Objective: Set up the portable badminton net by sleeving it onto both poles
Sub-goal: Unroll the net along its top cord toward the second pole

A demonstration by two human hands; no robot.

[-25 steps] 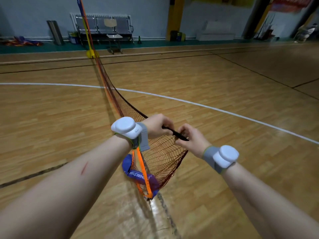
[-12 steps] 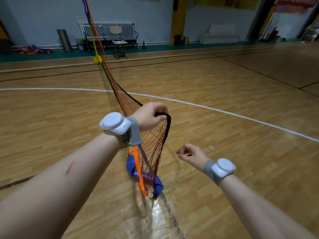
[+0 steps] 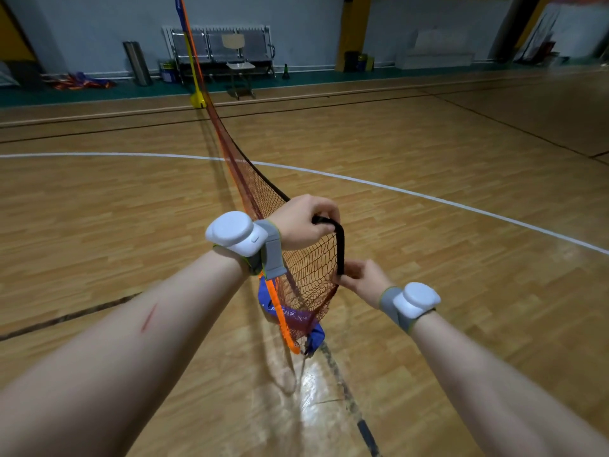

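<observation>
Wooden gym floor (image 3: 445, 291) with white and dark court lines fills my head view, with a grey wall (image 3: 99, 34) far behind. From my remote seat I see the net (image 3: 306, 268) run from the far pole (image 3: 189, 44), standing on its yellow base (image 3: 197, 100), down to the person's hands. The left hand (image 3: 303, 222) is at the net's near top corner, fingers curled round the top of the black edge band (image 3: 340, 249). The right hand (image 3: 365, 278) is just below, fingers pinching the same band lower down. The band hangs nearly upright between them. Under the net's near end a blue bag (image 3: 314, 334) lies on the floor. An orange band (image 3: 280, 315) and bunched mesh drop onto it; I cannot tell what lies inside.
</observation>
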